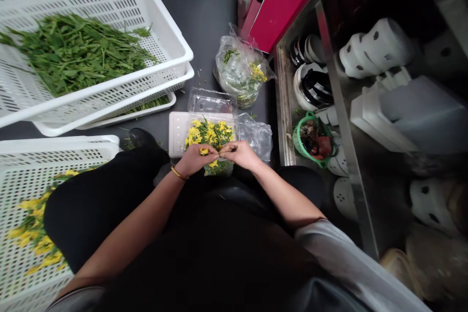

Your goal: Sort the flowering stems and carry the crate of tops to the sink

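Observation:
My left hand (195,157) and my right hand (239,152) meet fingertip to fingertip just above my lap, both closed in a pinch on a small sprig of yellow flowers (204,151). Directly beyond them a white tray (178,129) on the floor holds a heap of yellow flowers with green stems (210,134). A gold bangle sits on my left wrist. How the fingers grip the sprig is partly hidden.
Stacked white crates (164,41) with green leaves (69,51) stand at far left. Another white crate (22,156) with yellow flowers is at near left. A clear plastic bag of trimmings (241,70), an empty clear box (212,101), a green basket (312,139) and a steel shelf with white clogs lie right.

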Motion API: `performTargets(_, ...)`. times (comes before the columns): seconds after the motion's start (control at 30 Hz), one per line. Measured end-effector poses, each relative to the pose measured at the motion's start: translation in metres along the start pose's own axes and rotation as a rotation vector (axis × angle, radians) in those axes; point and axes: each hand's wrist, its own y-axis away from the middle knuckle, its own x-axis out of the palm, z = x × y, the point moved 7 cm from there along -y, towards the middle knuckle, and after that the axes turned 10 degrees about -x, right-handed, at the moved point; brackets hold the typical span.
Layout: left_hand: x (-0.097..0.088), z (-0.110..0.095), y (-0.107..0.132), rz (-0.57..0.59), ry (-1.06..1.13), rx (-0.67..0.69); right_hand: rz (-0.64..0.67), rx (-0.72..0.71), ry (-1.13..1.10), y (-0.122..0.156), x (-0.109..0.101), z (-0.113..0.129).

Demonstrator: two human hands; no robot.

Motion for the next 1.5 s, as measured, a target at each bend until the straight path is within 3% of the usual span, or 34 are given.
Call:
performTargets(0.07,-0.002,-0.002,0.002,0.043,0.222,0.02,0.277,0.086,-0.103,0.004,0.005,-0.006)
performTargets(0.13,-0.001,-0.001,0.002,0.144,0.527,0.001,0.456,0.121,0.042,0.001,0.002,-0.014)
performTargets(0.17,0.0,-0.001,0.002,0.213,0.658,-0.009,0.438,0.13,0.19,-0.008,-0.003,-0.019)
performTargets(0.27,0.006,-0.001,0.001,0.367,0.827,-0.031,0.159,0.193,0.629,-0.049,-0.017,-0.037)
performTargets(0.37,0.002,0.006,-0.004,0.242,0.789,-0.085,0.159,0.289,0.75,-0.077,-0.001,-0.063)
performTargets(0.47,-0.005,0.02,-0.009,0.005,0.718,-0.191,0.1,0.319,0.674,-0.078,0.001,-0.076)
performTargets(0.57,-0.007,0.032,-0.012,-0.15,0.61,-0.292,0.008,0.234,0.496,-0.056,-0.006,-0.066)
performTargets(0.67,-0.001,0.04,-0.014,-0.167,0.53,-0.348,-0.044,0.101,0.37,-0.03,-0.006,-0.044)
performTargets(0.8,0.01,0.046,-0.012,-0.091,0.545,-0.41,-0.142,-0.029,0.357,-0.004,-0.002,-0.019)
performTargets(0.87,0.012,0.048,-0.01,-0.064,0.558,-0.437,-0.07,-0.073,0.291,0.006,0.003,-0.012)
performTargets(0.97,0.008,0.043,-0.008,-0.088,0.579,-0.38,0.267,-0.056,0.256,0.015,0.018,-0.013)
performTargets(1.03,0.005,0.039,-0.008,-0.12,0.585,-0.335,0.285,0.035,0.386,0.007,0.013,-0.022)
performTargets(1.17,0.002,0.035,-0.007,-0.171,0.519,-0.309,-0.007,0.265,0.681,-0.043,-0.009,-0.047)
performTargets(1.27,-0.001,0.034,-0.006,-0.198,0.463,-0.295,-0.009,0.385,0.709,-0.079,-0.003,-0.068)
performTargets(1.4,-0.006,0.03,-0.006,-0.234,0.424,-0.265,-0.071,0.409,0.538,-0.085,-0.006,-0.076)
performTargets(1.5,-0.006,0.029,-0.007,-0.228,0.406,-0.247,-0.125,0.383,0.102,-0.058,-0.008,-0.069)
